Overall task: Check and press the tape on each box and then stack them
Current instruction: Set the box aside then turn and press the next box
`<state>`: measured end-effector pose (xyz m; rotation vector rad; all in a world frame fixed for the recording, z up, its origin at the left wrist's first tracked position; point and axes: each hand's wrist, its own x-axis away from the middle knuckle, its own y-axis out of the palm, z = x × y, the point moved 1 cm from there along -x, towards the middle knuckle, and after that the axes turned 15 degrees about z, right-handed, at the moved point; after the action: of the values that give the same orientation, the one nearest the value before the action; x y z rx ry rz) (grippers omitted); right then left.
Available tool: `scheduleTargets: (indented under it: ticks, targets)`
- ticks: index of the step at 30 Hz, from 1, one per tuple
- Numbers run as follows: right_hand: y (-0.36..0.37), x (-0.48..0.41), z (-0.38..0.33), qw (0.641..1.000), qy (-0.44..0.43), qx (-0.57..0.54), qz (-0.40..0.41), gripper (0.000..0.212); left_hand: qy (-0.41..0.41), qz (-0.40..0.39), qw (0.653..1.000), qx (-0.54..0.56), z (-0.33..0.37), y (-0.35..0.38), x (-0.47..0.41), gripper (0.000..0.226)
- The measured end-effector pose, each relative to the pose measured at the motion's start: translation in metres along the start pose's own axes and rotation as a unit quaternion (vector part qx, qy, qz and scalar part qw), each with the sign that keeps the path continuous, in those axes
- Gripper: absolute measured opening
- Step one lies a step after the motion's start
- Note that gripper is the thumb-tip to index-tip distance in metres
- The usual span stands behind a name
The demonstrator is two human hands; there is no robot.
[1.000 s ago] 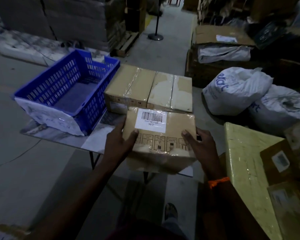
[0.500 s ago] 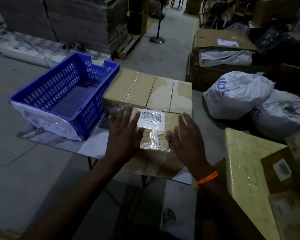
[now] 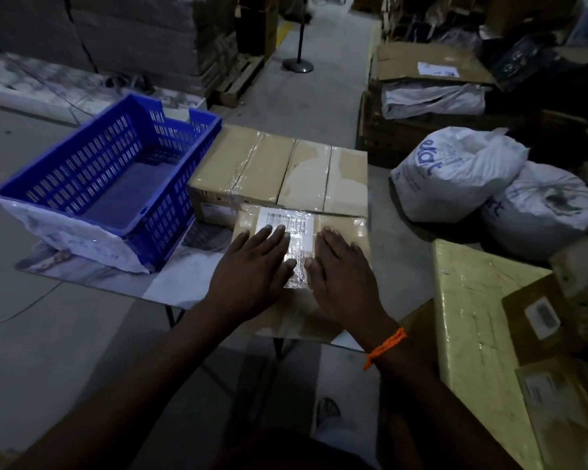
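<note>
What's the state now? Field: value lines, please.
box: on table, barcode label up, clear tape down the middle
left grip: open, flat, pressing box top, fingertips on label
right grip: open, flat, pressing box top beside tape
behind: two taped boxes side by side
blue crate: left of them, on table
stacked: not yet

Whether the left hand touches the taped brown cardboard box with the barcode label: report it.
Touching. Head view: left hand lies flat on the box, fingers over its label.

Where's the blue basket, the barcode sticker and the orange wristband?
blue basket (image 3: pixel 177 205): head view, right side wall.
barcode sticker (image 3: pixel 286 218): head view, printed bars.
orange wristband (image 3: pixel 386 346): head view, middle of band.
</note>
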<state>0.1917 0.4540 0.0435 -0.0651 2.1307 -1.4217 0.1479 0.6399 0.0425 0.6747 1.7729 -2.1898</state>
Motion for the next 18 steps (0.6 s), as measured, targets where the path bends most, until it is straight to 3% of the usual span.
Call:
scheduleTargets:
  ticks: [6, 10, 14, 18]
  targets:
    - [-0.008, 0.04, 0.006, 0.996, -0.081, -0.03, 0.037, 0.069, 0.099, 0.043, 0.993, 0.056, -0.005, -0.009, 0.029, 0.059]
    - [-0.014, 0.069, 0.017, 0.992, -0.103, 0.007, 0.077, 0.06, 0.122, 0.078, 0.985, 0.094, -0.018, -0.006, 0.045, 0.05]
    - [-0.008, 0.079, 0.018, 0.988, -0.069, -0.026, 0.136, 0.044, 0.113, 0.126, 0.978, 0.122, -0.023, 0.004, 0.056, 0.044]
    - [-0.006, 0.072, 0.017, 0.987, -0.054, -0.036, 0.147, 0.04, 0.08, 0.151, 0.976, 0.136, -0.018, 0.008, 0.052, 0.041]
